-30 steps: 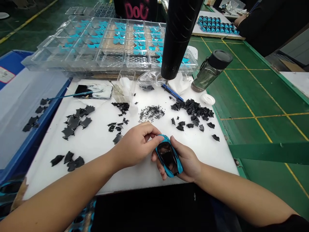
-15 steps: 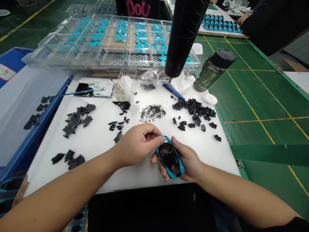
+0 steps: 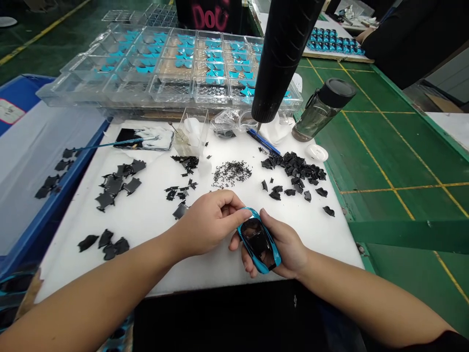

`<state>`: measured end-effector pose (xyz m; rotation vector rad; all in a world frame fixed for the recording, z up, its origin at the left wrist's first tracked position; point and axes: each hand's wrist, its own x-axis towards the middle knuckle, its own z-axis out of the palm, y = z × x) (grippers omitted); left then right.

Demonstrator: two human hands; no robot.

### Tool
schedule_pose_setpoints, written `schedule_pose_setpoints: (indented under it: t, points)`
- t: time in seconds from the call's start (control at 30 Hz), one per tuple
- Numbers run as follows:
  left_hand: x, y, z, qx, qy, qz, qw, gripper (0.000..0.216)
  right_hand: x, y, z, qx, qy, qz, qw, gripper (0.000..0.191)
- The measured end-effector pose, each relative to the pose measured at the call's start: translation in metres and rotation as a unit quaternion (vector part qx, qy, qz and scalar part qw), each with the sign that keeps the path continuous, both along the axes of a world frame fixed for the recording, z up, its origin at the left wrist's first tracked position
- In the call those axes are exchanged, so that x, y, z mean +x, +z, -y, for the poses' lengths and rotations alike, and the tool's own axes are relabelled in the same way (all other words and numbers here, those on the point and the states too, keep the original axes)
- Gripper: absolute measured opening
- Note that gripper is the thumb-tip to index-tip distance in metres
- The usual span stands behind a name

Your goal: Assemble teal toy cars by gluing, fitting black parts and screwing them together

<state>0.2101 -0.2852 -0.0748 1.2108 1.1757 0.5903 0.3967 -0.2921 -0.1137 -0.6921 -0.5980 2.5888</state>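
The person's right hand cradles a small blue car-shaped shell with a glossy black top, holding it just above the middle of the near edge of the board, with the fingers curled up along its far side and the thumb resting on its rim. The left hand comes in from the other side, fingers curled inward, its thumb pressed against the shell's upper blue edge, so the shell is pinched between the two hands.

Beyond them, a white foam work board carries scattered flat black cut pieces, a small heap of tiny black bits and a larger pile of black shaped pieces. A black cylindrical hanging electric screwdriver points down over a slim blue tool. Clear plastic compartment trays holding blue pieces sit behind the board, and a clear bottle with a black lid stands on the green mat. At the far right, a co-worker's hand sits beside a board of blue parts.
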Motion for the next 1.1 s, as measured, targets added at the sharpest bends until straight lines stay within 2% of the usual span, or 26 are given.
schedule_pose_setpoints:
  t: [0.2,0.3,0.7,0.9,1.1]
  points:
    - [-0.002,-0.001,-0.003,-0.024,-0.01,0.048,0.999,0.022,0.002,0.0,0.0,0.018,0.021,0.029,0.999,0.074]
    - [-0.002,0.0,-0.003,-0.018,-0.008,0.04,0.999,0.021,0.002,-0.001,0.001,0.016,0.015,0.056,0.998,0.076]
    - [-0.003,-0.003,-0.001,-0.014,-0.008,0.056,0.998,0.025,-0.001,0.002,0.004,0.041,-0.049,0.047,0.997,0.057]
    - [-0.005,-0.004,-0.003,-0.018,0.005,0.055,0.998,0.023,0.002,0.001,0.006,0.116,-0.064,0.046,0.99,0.04]
    - [-0.006,-0.002,-0.003,-0.007,0.014,0.007,1.0,0.028,0.01,0.009,0.006,0.216,-0.019,0.124,0.968,0.044]
